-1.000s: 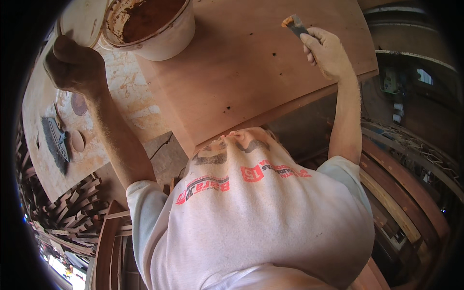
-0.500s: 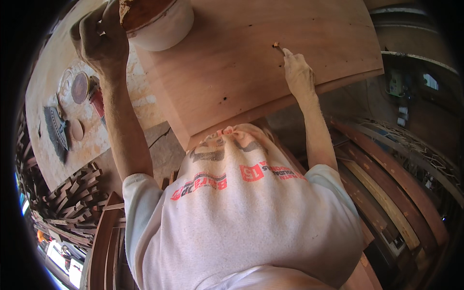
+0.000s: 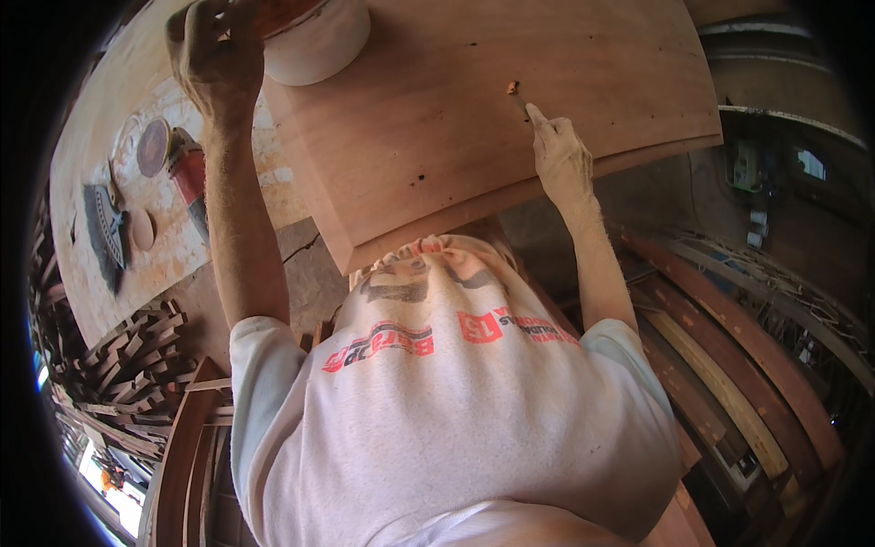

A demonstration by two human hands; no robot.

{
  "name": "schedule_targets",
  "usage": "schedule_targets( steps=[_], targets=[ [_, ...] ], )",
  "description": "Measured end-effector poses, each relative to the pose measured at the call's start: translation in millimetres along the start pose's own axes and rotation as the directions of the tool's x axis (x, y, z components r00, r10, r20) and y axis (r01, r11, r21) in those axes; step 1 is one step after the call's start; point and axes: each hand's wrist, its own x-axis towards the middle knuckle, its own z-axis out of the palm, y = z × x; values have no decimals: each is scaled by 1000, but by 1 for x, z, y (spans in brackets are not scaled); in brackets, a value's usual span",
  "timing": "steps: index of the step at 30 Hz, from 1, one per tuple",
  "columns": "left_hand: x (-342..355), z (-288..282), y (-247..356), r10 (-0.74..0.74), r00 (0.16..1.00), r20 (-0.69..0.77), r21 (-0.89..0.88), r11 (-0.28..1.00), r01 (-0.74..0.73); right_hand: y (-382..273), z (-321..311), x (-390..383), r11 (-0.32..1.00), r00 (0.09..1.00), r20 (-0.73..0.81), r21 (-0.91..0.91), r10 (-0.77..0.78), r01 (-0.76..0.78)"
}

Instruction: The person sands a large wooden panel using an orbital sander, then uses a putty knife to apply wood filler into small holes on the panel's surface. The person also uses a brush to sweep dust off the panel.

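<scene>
Your left forearm (image 3: 239, 228) reaches forward, nearly straight ahead of you, with your left hand (image 3: 217, 56) at the view's upper edge, back showing and fingers bent. Your right forearm (image 3: 597, 255) angles forward and inward; your right hand (image 3: 563, 162) is closed, its index finger (image 3: 537, 117) extended forward.

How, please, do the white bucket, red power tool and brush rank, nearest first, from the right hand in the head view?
1. White bucket, top, left of centre.
2. Red power tool, beside left forearm.
3. Brush, farther left.
</scene>
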Motion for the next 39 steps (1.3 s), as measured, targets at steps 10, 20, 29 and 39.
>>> schedule_targets(
  steps=[10, 20, 29, 39],
  targets=[
    [-19, 4, -30, 275, 958, 87, 168, 943, -286, 0, 22, 11, 996, 997, -71, -79, -43, 38],
    [-24, -2, -1, -15, 999, 45, -44, 999, 17, 0, 22, 7, 990, 999, -51, -139, -3, -4],
    [-27, 6, 0, -11, 999, -32, -80, 997, 9, -1, 25, 16, 989, 998, -53, -147, -38, 30],
    [-28, 12, -9, 114, 990, -85, -12, 993, -116, -6, 0, 39, 971, 978, 205, -222, -46, 92]
  ],
)
